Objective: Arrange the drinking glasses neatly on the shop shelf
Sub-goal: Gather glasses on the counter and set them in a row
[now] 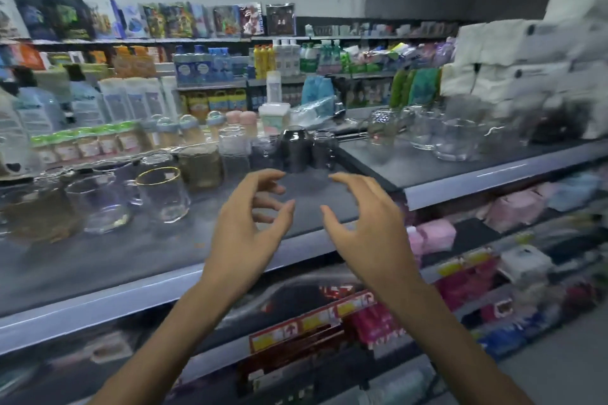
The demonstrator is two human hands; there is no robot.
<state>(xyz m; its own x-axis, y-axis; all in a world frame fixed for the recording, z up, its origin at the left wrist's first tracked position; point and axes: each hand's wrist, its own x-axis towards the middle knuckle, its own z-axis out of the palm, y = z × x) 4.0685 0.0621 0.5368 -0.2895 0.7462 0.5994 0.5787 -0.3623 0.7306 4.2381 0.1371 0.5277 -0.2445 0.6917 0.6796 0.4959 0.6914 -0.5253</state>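
Head view looks down on a grey shelf (131, 253), with both hands held over its front middle, palms turned toward each other and apart. The left hand (245, 230) has its fingers half curled toward the thumb with a clear gap between them, and it holds nothing. The right hand (365, 227) is cupped much the same way, fingers bent and spread with the thumb apart from them, and it is also empty. Just beyond the fingertips, at the back of the shelf, a dark glass (294, 148) stands upside down, with a tall clear glass (234, 151) near it on the left and a small glass (324, 148) just beside it on the right. Further left and nearer the front, a gold-rimmed glass (163, 196) stands upright. A brown glass (200, 168) is behind it, a clear tumbler (98, 204) is to its left, and an amber glass (41, 210), badly blurred, is at the far left. On the adjoining shelf section to the right, glass mugs (455, 138) cluster near stacked white packs (513, 56). Pink packs (437, 235) lie on the shelf below. Bottles (210, 66) line the far aisle shelves.
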